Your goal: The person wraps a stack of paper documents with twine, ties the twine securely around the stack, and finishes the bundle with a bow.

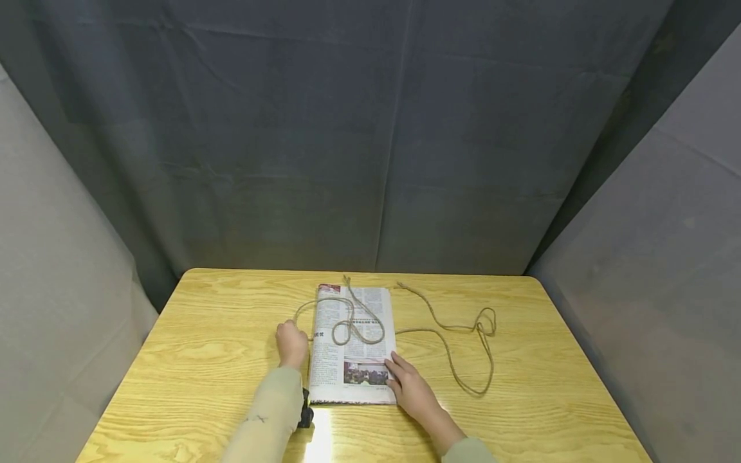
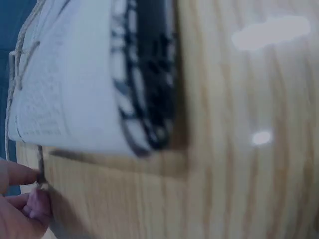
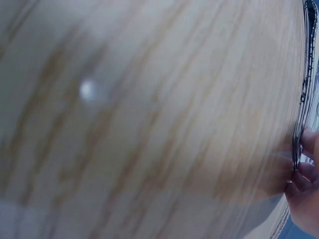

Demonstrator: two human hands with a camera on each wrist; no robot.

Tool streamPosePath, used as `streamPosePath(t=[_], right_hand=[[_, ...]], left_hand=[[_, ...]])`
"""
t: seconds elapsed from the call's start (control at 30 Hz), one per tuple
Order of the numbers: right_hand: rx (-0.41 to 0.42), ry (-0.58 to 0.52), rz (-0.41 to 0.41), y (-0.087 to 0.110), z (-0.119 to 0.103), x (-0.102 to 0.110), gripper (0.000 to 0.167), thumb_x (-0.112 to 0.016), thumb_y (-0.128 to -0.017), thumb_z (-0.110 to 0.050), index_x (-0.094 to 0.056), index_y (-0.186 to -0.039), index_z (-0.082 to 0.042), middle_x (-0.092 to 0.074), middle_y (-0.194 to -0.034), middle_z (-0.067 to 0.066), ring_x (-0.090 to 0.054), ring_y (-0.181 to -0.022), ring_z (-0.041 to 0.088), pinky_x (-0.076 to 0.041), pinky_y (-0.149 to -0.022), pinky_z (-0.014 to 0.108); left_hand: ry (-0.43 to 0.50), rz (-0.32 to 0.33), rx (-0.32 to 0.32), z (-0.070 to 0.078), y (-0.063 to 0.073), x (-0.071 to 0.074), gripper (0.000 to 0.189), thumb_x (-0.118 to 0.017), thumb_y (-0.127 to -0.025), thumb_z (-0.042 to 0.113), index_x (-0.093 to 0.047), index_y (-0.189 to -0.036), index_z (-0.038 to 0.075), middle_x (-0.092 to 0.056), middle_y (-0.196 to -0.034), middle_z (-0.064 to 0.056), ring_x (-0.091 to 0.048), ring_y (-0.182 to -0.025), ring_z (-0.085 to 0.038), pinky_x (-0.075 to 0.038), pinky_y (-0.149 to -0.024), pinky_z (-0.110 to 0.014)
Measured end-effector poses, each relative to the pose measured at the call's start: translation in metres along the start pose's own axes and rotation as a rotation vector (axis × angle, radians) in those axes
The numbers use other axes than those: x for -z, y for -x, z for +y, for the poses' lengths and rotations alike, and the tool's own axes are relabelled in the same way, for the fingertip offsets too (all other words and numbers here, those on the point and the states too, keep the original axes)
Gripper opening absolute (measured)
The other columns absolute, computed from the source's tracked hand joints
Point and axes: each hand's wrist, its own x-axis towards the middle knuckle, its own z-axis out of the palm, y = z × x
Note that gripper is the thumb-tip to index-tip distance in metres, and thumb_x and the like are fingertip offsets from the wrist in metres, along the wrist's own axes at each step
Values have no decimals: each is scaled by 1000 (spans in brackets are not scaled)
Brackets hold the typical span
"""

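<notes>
A folded stack of newspaper (image 1: 353, 357) lies on the wooden table, its spine and several layers showing from the side in the wrist views. Thin brown rope (image 1: 448, 347) passes beneath it and comes out on both sides. One length loops over the paper's upper half; the other curls across the table at right. Just left of the stack, my left hand (image 1: 292, 344) pinches the rope between thumb and finger, close to where it leaves the paper's underside. My right hand (image 1: 413, 389) grips the lower right edge of the newspaper, fingers over its top near the printed photo.
The table (image 1: 226, 360) has a rounded far edge against a dark grey curtain (image 1: 289, 161). Pale grey fabric walls (image 1: 660, 212) stand at both sides. A black wrist device (image 1: 305, 411) sits by the left cuff, with a bright reflection on the tabletop beside it.
</notes>
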Motion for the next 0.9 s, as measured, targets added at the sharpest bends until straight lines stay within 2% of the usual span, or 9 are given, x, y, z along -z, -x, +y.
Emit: streamPosePath(t=[0.1,0.2,0.27,0.33,0.43,0.53,0.63,0.8,0.9], right_hand=[[3,5,8,0,0,-1,41,-63,-86,-12,-54,-124,0,-45,-134,19,-46,-119,37,-42,-95,46],[1,0,-2,0,0,-1,42,-63,-86,-13,-53,-125,0,-44,-135,19,-45,-119,37,-41,-95,46],[2,-3,-8,0,0,0,42,-62,-87,-13,-53,-125,0,-43,-135,20,-45,-119,38,-40,-96,46],[2,-7,-11,0,0,1,42,-62,-87,-12,-53,-126,1,-43,-135,20,-45,-119,38,-40,-96,47],[5,-2,-10,0,-1,2,42,-62,-87,-12,-53,-126,1,-43,-135,21,-45,-119,38,-41,-95,46],[4,3,-10,-1,-1,2,42,-62,-87,-13,-53,-126,1,-44,-135,20,-45,-119,38,-41,-95,46],[7,4,-7,-1,-1,1,42,-62,-87,-13,-53,-125,1,-43,-135,21,-45,-119,37,-41,-96,46],[9,2,4,-1,0,0,42,-63,-86,-12,-53,-125,1,-44,-134,21,-45,-119,38,-40,-96,46],[2,4,10,0,1,-1,42,-63,-86,-12,-54,-124,0,-44,-134,20,-45,-119,37,-40,-96,46]], left_hand=[[36,5,61,4,1,-3,14,-52,-75,-10,-62,-84,-13,-61,-84,-28,-59,-81,-42,-49,-71,-48],[154,25,75,8,1,-6,17,-53,-79,-8,-64,-91,-10,-64,-88,-24,-61,-82,-37,-51,-72,-45],[261,36,23,10,1,-8,15,-56,-82,-7,-65,-94,-9,-64,-88,-22,-61,-80,-33,-51,-71,-41],[357,28,-71,13,2,-8,14,-60,-81,-8,-65,-94,-10,-64,-86,-20,-61,-77,-30,-52,-68,-36],[417,-13,-195,17,6,-7,13,-63,-79,-10,-67,-91,-8,-63,-83,-18,-60,-75,-27,-51,-63,-29],[400,-64,-253,17,11,-7,12,-64,-78,-10,-68,-88,-6,-63,-82,-16,-60,-75,-25,-51,-63,-27],[340,-94,-312,13,14,-8,12,-63,-78,-11,-68,-87,-5,-63,-84,-15,-60,-78,-27,-52,-68,-31],[208,-92,-469,2,15,-12,15,-62,-78,-13,-68,-90,-8,-61,-90,-16,-60,-84,-30,-52,-75,-39],[160,-94,-492,-2,16,-12,14,-63,-77,-13,-67,-90,-10,-57,-96,-17,-60,-85,-29,-52,-75,-38]])
